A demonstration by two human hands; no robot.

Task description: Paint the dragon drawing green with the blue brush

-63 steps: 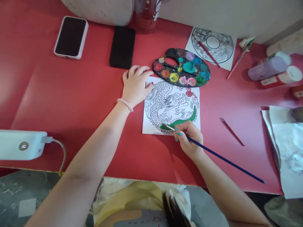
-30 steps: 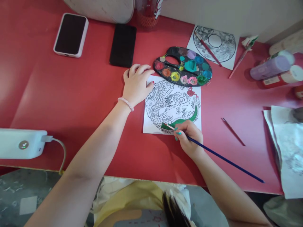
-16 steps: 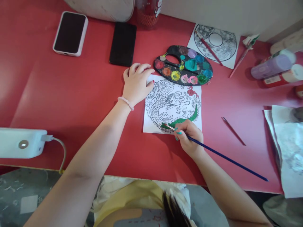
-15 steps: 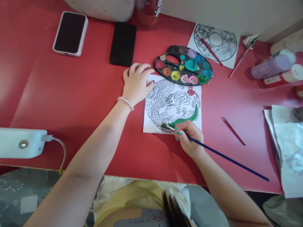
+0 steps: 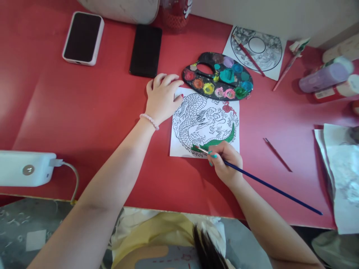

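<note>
My right hand (image 5: 226, 162) pinches a long blue-handled paintbrush (image 5: 269, 184) near its metal ferrule. The bristles touch the lower left end of a green-painted band on the dragon drawing (image 5: 193, 127), a square white sheet of black line art. A small red-painted patch shows at its upper right. Fingers spread, my left hand (image 5: 164, 95) lies flat over the sheet's upper left corner and the table, holding nothing. Just above the sheet, partly over its top edge, is a black paint palette (image 5: 207, 78) with wells of many colours.
Two phone-like devices, one white-framed (image 5: 83, 38) and one black (image 5: 146, 51), lie at the upper left. A white power bank (image 5: 26, 169) with a cable sits left. Right are a thin red brush (image 5: 277, 154), paint bottles (image 5: 325, 77), papers (image 5: 343, 168) and a circular drawing (image 5: 273, 67).
My right hand and the paintbrush have shifted very slightly to the right along the green band. My left hand stays in place on the sheet.
</note>
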